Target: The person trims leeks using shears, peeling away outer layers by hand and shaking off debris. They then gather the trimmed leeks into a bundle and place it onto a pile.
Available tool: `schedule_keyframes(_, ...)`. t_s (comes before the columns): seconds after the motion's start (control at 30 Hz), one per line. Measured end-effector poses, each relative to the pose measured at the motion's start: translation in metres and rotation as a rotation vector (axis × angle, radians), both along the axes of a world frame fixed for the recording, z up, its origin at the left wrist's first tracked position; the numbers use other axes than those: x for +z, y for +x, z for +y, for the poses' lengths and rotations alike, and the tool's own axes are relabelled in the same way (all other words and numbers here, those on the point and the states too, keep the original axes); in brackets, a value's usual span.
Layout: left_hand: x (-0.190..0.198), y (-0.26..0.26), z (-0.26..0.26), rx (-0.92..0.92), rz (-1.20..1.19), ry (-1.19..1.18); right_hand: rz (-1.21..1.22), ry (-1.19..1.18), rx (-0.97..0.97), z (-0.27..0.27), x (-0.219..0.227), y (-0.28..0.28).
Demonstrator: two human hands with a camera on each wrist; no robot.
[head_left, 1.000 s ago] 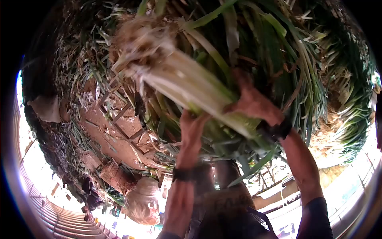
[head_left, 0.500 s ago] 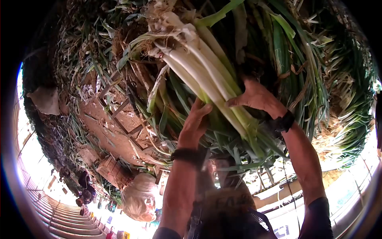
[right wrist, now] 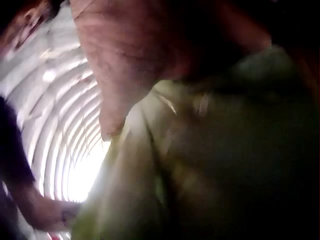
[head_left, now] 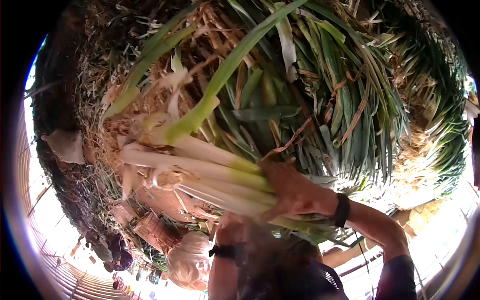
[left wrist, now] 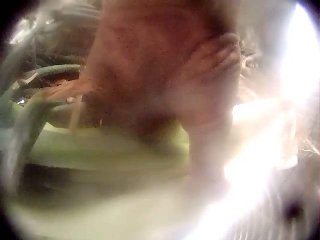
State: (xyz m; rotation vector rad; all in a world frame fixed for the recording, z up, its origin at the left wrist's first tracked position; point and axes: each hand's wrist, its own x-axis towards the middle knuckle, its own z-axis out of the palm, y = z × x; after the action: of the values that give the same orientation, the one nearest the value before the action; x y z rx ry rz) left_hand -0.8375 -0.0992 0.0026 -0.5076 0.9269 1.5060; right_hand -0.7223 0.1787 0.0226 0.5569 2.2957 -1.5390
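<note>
A bundle of several leek-like stalks (head_left: 215,175) lies nearly level across the head view, pale root ends to the left and green ends to the right. My right hand (head_left: 295,192) grips the bundle near its green part, thumb on the near side. My left hand (head_left: 231,227) is under the stalks, its fingers mostly hidden. In the left wrist view my left hand (left wrist: 165,70) is against the blurred green stalks (left wrist: 110,150), with a finger or thumb bent round them. The right wrist view has my right hand (right wrist: 130,60) curled over the stalks (right wrist: 145,170).
A large heap of long green leaves (head_left: 335,100) lies beyond the hands, with more stalks piled at the right (head_left: 440,135). A person's pale-haired head (head_left: 187,260) is near at lower left, beside a brown crate (head_left: 152,231). Loose leaves litter the ground at left.
The bundle has swung from a steep slant to nearly level, its root ends moving down and left. My right hand has moved left and down with it; my left hand has moved lower, beneath the stalks.
</note>
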Motion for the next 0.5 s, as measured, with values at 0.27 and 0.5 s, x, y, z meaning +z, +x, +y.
schedule_keyframes(0.27,0.101,0.029,0.078,-0.393,-0.038,0.249,-0.045,-0.722,-0.172,0.012,0.06,0.071)
schedule_keyframes(0.5,0.188,0.186,0.082,-0.869,0.05,0.592,-0.32,-0.583,-0.251,-0.013,0.26,0.182)
